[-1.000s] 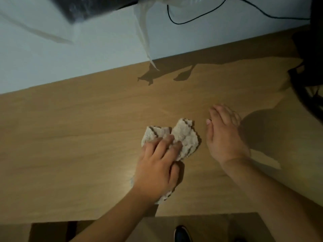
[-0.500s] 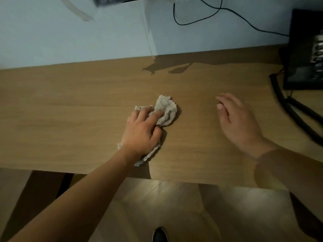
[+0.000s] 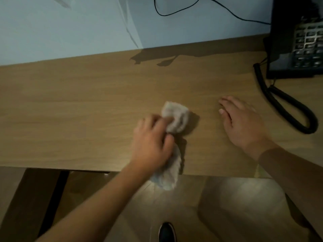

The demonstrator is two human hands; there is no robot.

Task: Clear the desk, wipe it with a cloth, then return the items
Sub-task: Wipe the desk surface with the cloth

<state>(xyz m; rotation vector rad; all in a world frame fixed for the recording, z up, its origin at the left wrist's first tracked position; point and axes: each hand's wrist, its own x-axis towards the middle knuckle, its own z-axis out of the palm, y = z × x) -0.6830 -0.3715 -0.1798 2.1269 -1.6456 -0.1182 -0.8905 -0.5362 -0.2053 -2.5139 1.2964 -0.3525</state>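
head view: the left hand (image 3: 152, 145) has its fingers curled over the cloth (image 3: 176, 119), gripping it and pressing it on the desk (image 3: 70, 110); the cloth sits near the desk's front edge, and its tail (image 3: 167, 179) hangs past that edge. the right hand (image 3: 243, 124) lies flat on the desk, fingers straight and holding nothing, just right of the cloth.

risk, as a judgement: the hanging tail could drag the cloth off the front edge if the grip loosens, and the bunched wad may skip patches of the surface. a wide sweep right of the cloth could catch the coiled cord (image 3: 286, 109) and tug the telephone (image 3: 297, 42), which sits at the desk's far right corner and hasn't been cleared. the braced right hand also lies between the cloth and that cord. a thin cable (image 3: 201, 7) runs along the wall behind the desk.
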